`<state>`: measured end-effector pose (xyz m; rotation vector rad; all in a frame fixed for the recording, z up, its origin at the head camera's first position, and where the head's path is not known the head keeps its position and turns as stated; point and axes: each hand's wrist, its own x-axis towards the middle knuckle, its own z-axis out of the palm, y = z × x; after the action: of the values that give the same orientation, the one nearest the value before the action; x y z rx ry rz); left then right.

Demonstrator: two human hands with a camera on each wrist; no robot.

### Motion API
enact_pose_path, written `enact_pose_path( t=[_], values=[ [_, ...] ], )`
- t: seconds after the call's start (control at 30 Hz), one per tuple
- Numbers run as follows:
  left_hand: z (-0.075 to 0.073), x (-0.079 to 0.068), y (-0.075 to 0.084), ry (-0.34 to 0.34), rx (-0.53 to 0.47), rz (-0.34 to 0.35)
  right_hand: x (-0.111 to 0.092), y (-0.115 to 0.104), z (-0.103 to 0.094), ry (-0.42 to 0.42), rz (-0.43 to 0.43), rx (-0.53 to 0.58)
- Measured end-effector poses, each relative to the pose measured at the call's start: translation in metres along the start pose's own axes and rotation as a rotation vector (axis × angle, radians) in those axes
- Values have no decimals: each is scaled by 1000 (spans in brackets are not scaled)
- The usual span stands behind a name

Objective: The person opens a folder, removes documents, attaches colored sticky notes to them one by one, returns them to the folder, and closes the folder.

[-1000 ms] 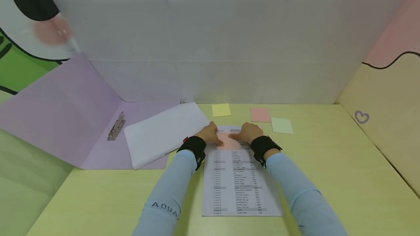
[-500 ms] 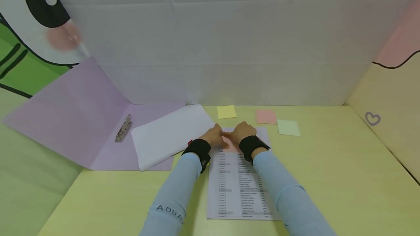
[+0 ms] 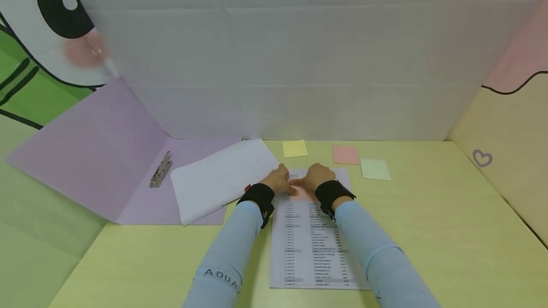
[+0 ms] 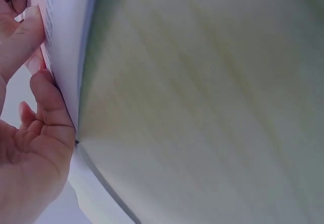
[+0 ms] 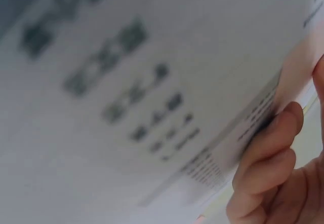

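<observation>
A printed sheet of paper (image 3: 317, 251) lies lengthwise in front of me, with rows of text in columns. Near its top sits a salmon-pink sticky note (image 3: 303, 195), partly covered by both hands. My left hand (image 3: 277, 179) rests at the sheet's upper left, its thumb extended onto the note. From the other side my right hand (image 3: 318, 176) presses the note with its thumb, the tip close to the left hand. In the right wrist view the fingers (image 5: 268, 163) of that hand are curled over the printed text, and the pink note (image 5: 296, 72) shows beyond them.
An open lilac folder (image 3: 141, 203) with a metal clip (image 3: 161, 170) stands at the left against the wall. White papers (image 3: 222, 177) lie slantwise across it. Along the back are a yellow note (image 3: 294, 149), a pink note (image 3: 346, 155) and a pale green note (image 3: 375, 169).
My right hand has slid left across the pink note, bringing its thumb close to the left hand. The left hand stays at the note's left side. The head view has shifted slightly.
</observation>
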<state>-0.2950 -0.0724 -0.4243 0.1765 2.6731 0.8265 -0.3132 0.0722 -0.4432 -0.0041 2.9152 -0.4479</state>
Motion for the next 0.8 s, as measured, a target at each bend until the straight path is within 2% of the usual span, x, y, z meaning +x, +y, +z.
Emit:
enact_pose_path(
  t=[0.13, 0.37, 0.5, 0.8],
  values=[
    [1, -1, 3, 2, 15, 9, 0, 5, -2, -38, -16, 10],
    [3, 1, 2, -20, -40, -65, 3, 24, -8, -66, -22, -3],
    [4, 4, 0, -22, -69, -85, 2, 38, -13, -79, -15, 14],
    [3, 8, -3, -22, -87, -84, -11, 53, -25, -107, 37, 86]
  ],
)
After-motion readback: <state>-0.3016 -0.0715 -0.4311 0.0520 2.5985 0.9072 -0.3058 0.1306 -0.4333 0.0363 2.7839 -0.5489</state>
